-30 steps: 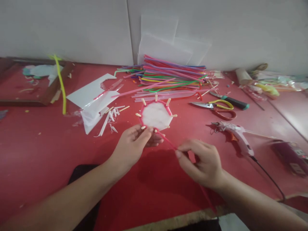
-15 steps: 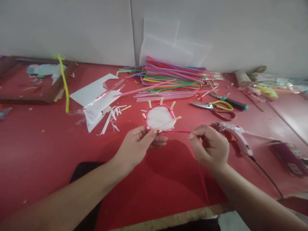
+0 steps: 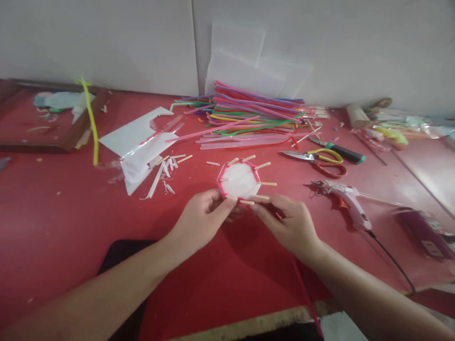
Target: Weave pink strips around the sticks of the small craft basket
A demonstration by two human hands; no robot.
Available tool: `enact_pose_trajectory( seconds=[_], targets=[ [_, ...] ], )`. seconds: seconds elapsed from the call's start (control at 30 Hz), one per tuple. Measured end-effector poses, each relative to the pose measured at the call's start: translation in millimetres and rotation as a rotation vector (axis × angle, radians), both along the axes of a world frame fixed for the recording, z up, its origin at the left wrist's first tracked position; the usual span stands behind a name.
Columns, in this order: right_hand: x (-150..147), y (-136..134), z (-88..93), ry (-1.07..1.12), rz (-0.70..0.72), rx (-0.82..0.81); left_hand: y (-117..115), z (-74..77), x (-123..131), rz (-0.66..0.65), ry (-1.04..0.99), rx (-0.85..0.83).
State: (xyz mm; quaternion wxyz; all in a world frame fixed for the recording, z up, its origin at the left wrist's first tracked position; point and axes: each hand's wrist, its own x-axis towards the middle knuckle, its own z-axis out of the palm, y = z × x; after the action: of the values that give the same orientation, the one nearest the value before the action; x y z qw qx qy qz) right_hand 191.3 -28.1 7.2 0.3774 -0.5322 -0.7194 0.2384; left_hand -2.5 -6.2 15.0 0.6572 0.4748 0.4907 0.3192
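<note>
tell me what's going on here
A person's left hand holds a white disc ringed with short sticks by its near edge. The right hand, close beside it, appears to pinch a pink strip that hangs down toward the table's front edge; pink also runs around the disc's rim. Scissors and a glue gun lie to the right on the red table.

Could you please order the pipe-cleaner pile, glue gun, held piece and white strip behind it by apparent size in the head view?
1. Pipe-cleaner pile
2. Glue gun and held piece: too alike to rank
3. White strip
</note>
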Motion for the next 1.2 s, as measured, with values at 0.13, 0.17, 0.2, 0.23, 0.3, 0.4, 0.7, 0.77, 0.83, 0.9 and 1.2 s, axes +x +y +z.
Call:
enact_pose_trajectory(
  seconds=[0.13,0.17,0.2,0.23,0.3,0.4,0.7,0.77,0.83,0.9,1.2],
  targets=[
    [3.7,-1.8,3.5,-0.020,-0.110,0.045,2.6,0.6,1.3,0.116,-0.092,-0.146],
    [5.7,-2.2,4.3,-0.001,-0.144,0.059,3.9,0.5,1.5,0.166,-0.115,-0.182],
    [7.8,-2.4,4.8,0.022,-0.169,0.075,5.2,0.3,1.6,0.217,-0.141,-0.215],
    [10.0,-2.2,5.0,0.039,-0.177,0.090,6.4,0.1,1.6,0.263,-0.174,-0.237],
    [13.2,-0.3,4.2,0.010,-0.132,0.118,8.2,-0.6,1.1,0.320,-0.238,-0.245],
    [13.5,4.4,0.2,-0.229,0.002,0.136,8.2,-2.6,-0.3,0.316,-0.283,-0.223],
    [-0.2,-5.3,-4.0,-0.211,0.076,0.340,1.8,1.5,1.8,0.024,-0.117,-0.012],
    [-1.1,-7.4,-4.9,-0.231,0.086,0.319,1.6,2.2,1.7,-0.030,-0.089,0.049],
    [-2.1,-7.9,-5.0,-0.224,0.094,0.272,1.2,1.2,0.9,-0.059,-0.041,0.096],
    [-3.3,-7.4,-3.6,-0.182,0.102,0.241,0.5,-1.0,-0.2,-0.079,-0.030,0.085],
    [-3.7,-5.1,0.5,-0.105,0.113,0.330,-1.1,-6.7,-0.7,-0.170,-0.081,0.031]
  ],
)
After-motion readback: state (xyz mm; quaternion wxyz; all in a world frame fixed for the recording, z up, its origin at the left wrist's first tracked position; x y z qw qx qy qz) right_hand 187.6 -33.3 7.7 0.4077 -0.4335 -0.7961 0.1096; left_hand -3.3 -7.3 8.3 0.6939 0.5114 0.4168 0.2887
